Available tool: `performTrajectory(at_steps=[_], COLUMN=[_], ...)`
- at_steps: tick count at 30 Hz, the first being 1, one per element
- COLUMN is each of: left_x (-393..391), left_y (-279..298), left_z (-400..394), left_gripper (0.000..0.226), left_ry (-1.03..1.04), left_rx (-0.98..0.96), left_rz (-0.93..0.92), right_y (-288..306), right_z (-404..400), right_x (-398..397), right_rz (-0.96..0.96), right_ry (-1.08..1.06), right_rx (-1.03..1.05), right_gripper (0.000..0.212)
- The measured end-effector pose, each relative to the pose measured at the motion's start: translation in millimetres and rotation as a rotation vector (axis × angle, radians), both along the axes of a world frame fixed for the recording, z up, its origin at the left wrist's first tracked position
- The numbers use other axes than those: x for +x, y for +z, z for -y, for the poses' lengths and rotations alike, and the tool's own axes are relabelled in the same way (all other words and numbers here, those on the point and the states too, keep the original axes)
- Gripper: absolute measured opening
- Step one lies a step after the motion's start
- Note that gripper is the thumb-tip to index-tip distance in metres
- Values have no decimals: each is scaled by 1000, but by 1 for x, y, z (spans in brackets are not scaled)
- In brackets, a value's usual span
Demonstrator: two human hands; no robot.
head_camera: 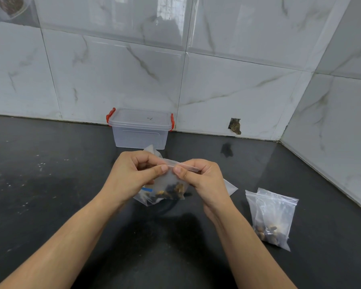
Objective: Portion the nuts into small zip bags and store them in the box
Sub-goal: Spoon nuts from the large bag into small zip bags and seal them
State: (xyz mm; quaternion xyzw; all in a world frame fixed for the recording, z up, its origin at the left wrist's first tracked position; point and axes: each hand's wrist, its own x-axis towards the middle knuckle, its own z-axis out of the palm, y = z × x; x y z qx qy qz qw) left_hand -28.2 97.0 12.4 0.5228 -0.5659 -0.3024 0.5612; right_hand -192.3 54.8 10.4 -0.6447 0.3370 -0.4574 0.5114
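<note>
Both hands hold a small clear zip bag (171, 184) with nuts in its bottom, above the dark counter. My left hand (133, 172) and my right hand (198, 176) pinch its zip strip at the top, thumbs almost touching. Under and behind it lies a larger clear bag (146, 197) with a blue mark, mostly hidden by my hands. A clear plastic box (141, 130) with red clips and its lid on stands at the back wall. To the right, small zip bags with nuts (272, 217) lie on the counter.
The black counter (50, 184) runs to marble-tiled walls at the back and right. A small hole in the wall (234, 126) sits right of the box. A flat empty bag (230, 187) pokes out behind my right hand.
</note>
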Motion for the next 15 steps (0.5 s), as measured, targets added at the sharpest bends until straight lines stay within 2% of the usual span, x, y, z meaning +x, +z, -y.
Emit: performTrajectory(at_steps=[3, 6, 10, 15], left_x=[1, 0, -2, -2], left_y=[-1, 0, 2, 3], left_z=[0, -1, -2, -2], left_gripper=[4, 11, 11, 12], left_ry=[0, -38, -75, -84], left_rx=[-4, -37, -47, -16], left_rz=[5, 26, 53, 77], right_y=[-1, -1, -2, -5], right_z=[0, -3, -4, 0], right_x=[-1, 1, 4, 7], right_rz=[-7, -13, -35, -131], right_ry=[36, 70, 6, -62], right_rx=[-21, -71, -100, -145], right_gripper=[5, 9, 3, 15])
